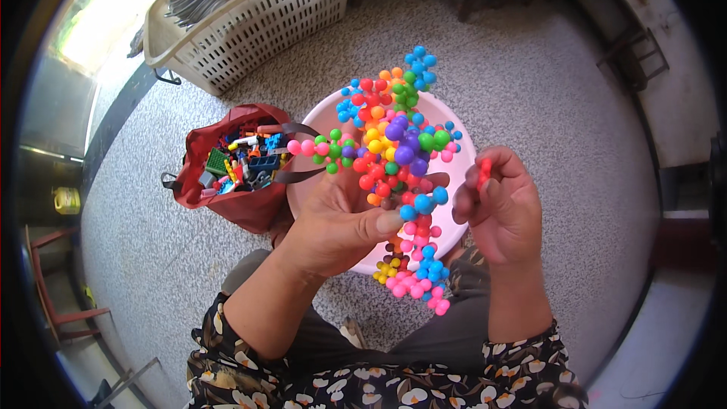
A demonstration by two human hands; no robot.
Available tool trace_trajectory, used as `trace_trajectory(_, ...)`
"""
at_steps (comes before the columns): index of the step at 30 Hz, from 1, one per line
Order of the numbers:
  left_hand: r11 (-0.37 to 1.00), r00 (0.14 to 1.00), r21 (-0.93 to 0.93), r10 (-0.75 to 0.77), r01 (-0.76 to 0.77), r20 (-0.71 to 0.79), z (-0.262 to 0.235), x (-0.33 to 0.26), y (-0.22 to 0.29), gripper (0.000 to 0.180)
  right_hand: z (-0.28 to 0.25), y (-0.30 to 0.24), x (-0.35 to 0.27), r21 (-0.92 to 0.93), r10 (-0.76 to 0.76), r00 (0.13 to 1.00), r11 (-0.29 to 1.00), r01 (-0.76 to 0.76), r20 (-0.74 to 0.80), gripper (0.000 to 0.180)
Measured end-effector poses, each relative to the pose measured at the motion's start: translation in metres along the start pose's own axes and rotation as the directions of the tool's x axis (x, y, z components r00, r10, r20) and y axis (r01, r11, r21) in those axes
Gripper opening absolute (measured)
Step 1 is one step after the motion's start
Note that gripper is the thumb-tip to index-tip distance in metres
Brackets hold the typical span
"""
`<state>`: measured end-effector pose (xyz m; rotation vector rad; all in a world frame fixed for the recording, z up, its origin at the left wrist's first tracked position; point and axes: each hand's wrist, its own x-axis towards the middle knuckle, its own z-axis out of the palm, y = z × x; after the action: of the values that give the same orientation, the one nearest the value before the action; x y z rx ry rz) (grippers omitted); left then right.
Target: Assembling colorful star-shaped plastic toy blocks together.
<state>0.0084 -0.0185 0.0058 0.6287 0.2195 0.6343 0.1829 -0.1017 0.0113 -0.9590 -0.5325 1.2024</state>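
My left hand (341,220) is closed round a many-coloured cluster of joined ball-shaped building pieces (405,144), its thumb pressed on the lower part near some blue balls. Purple, red, yellow, green, blue, orange and pink knobs branch out from the cluster on all sides. To the right of it, my right hand (503,208) pinches a small red knobbed piece (484,173) between thumb and fingers, apart from the cluster. Beneath both hands sits a pale pink basin (457,246); the cluster and left hand hide most of its inside.
At the left stands a dark red fabric bag (257,216) with black handles, filled with mixed plastic toy blocks (242,159). Farther back is a white slatted plastic crate (254,26) holding dark pans. A yellow container (67,201) and wooden furniture (57,280) line the left edge.
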Motion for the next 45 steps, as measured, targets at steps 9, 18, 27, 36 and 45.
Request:
trace_trajectory(9, 0.996, 0.983, 0.017, 0.093, -0.092, -0.156, -0.006, 0.003, -0.008, 0.056, 0.027, -0.024, -0.020, 0.036, -0.050, 0.999, 0.998, 0.050, 0.003, 0.027)
trace_trajectory(18, 0.966, 0.948, 0.142, 0.244, -0.218, -0.205, -0.004, 0.007, -0.005, 0.063, 0.057, -0.025, -0.044, -0.298, -0.297, 0.929, 0.886, 0.355, 0.221, 0.023)
trace_trajectory(27, 0.980, 0.938, 0.178, 0.141, -0.088, -0.316, 0.009, 0.007, -0.010, 0.045, 0.047, -0.026, -0.035, -0.741, -0.468, 0.798, 0.364, 0.565, 0.378, 0.036)
trace_trajectory(36, 0.998, 0.977, 0.015, 0.070, -0.068, -0.201, 0.001, -0.002, -0.006, 0.049, 0.045, -0.022, -0.023, -0.758, -0.480, 0.711, 0.135, 0.639, 0.514, 0.036)
trace_trajectory(45, 0.999, 0.963, -0.027, 0.023, -0.032, -0.268, 0.004, -0.004, -0.007, 0.053, 0.042, -0.013, -0.015, -0.710, -0.533, 0.683, 0.199, 0.675, 0.500, 0.029)
